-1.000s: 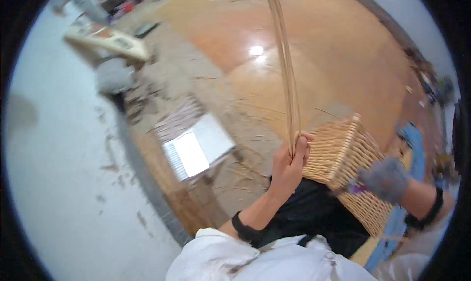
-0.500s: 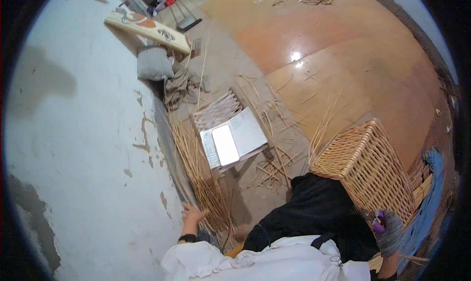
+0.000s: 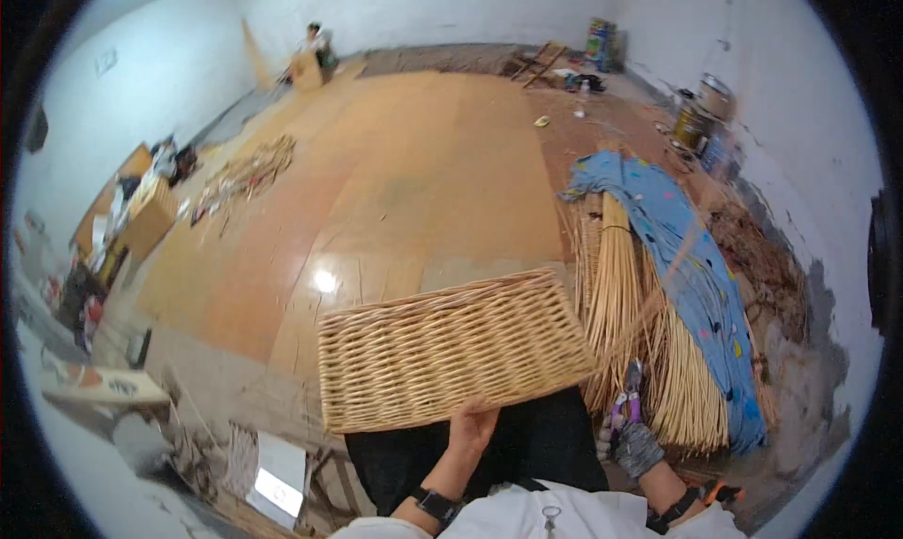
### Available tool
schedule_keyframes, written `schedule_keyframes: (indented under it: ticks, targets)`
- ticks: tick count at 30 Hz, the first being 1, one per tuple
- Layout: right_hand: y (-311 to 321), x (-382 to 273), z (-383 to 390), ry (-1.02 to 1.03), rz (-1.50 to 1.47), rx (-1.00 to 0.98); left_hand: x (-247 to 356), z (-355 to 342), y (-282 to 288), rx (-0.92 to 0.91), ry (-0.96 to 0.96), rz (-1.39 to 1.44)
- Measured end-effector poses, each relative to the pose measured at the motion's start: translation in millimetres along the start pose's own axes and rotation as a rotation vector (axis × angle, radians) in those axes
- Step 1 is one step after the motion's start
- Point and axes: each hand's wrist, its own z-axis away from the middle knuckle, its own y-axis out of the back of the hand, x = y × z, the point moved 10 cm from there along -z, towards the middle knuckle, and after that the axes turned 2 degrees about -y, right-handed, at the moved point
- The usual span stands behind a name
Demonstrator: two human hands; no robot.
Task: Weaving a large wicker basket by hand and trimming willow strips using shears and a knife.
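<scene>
A pale woven wicker basket (image 3: pixel 451 351) rests across my black-clad lap, its broad side toward me. My bare left hand (image 3: pixel 473 426) grips its near edge, with the fingertips partly hidden against the weave. In my right hand (image 3: pixel 635 447), which wears a grey glove, is a pair of pruning shears (image 3: pixel 628 398) with purple handles. The dark blades point away from me, beside the basket's right end, and nothing shows between them.
Bundles of pale wicker rods (image 3: pixel 682 398) lie at the right, partly under a blue patterned cloth (image 3: pixel 682 229). An open notebook (image 3: pixel 282 459) with a bright phone on it is at the lower left. Scraps (image 3: pixel 249 167) lie on the floor. A person (image 3: pixel 317 45) sits far off.
The view has swung up and right. My left hand has gone from the rods by the wall to the basket's edge. The basket now lies broadside; the right hand keeps the shears.
</scene>
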Motion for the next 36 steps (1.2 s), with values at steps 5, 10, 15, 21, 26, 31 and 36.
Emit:
schedule_keyframes:
  ticks: [5, 10, 15, 21, 26, 31, 36]
  targets:
    - [5, -17, -30, 0.098, -0.370, 0.167, 79, -46, -70, -0.338, -0.029, 0.161]
    - [-171, -100, -55, 0.223, -0.887, -0.404, 142, -24, -173, -0.620, -0.273, 0.184]
    - [-278, -223, 16, 0.764, -0.886, -0.946, 133, -23, -139, -0.564, -0.217, 0.122]
    - [-262, -143, -101, 1.049, -0.025, -0.325, 102, 112, -163, -0.277, -0.360, -1.489]
    - [-279, -91, -31, 0.667, 0.547, -0.447, 74, 129, -88, -0.212, 0.438, -1.230]
    - [-253, -71, -65, 0.430, 0.598, -0.454, 16, 123, -129, -0.331, 0.352, -1.154]
    - [-155, -108, -75, 0.557, 1.034, -0.132, 10, 94, -140, -0.163, 0.283, -1.158]
